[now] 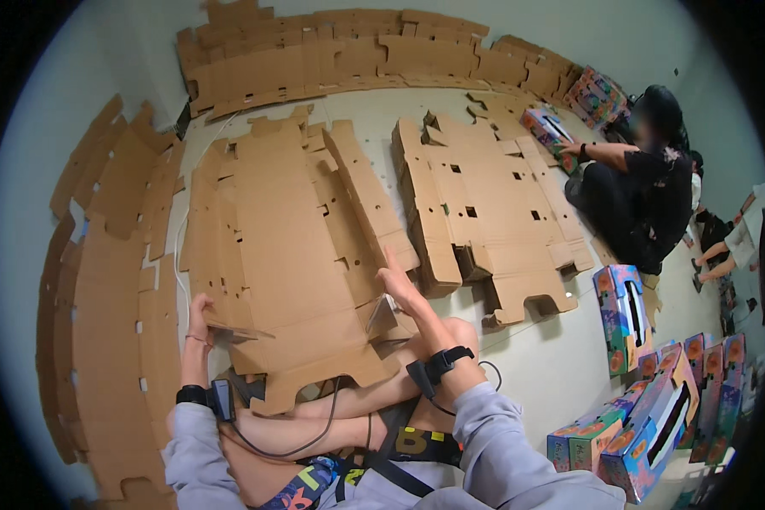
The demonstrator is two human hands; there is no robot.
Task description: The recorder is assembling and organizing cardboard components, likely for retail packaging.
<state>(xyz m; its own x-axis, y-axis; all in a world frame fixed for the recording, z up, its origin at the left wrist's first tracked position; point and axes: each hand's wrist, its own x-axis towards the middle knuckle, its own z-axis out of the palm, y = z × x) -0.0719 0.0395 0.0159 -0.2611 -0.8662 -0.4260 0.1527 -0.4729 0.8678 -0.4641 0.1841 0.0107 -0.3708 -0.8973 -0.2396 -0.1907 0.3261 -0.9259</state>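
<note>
The large, brown, slotted corrugated-cardboard tray blank [289, 229] lies partly folded before the seated person, its right side panel raised. Left hand [199, 318]: at the near-left flap (whether the fingers clamp it cannot be told). Right hand [399, 287]: index finger extended at the right side panel; grip of the other fingers unclear. A second brown slotted cardboard tray [506, 204] sits alongside. Multicoloured printed cardboard cartons [622, 319] stand at right, contents hidden.

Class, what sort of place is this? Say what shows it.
Probably a packing room or workshop: cut cardboard covers much of the floor, colourful boxes stand grouped at the right, and another person sits touching a similar box.
</note>
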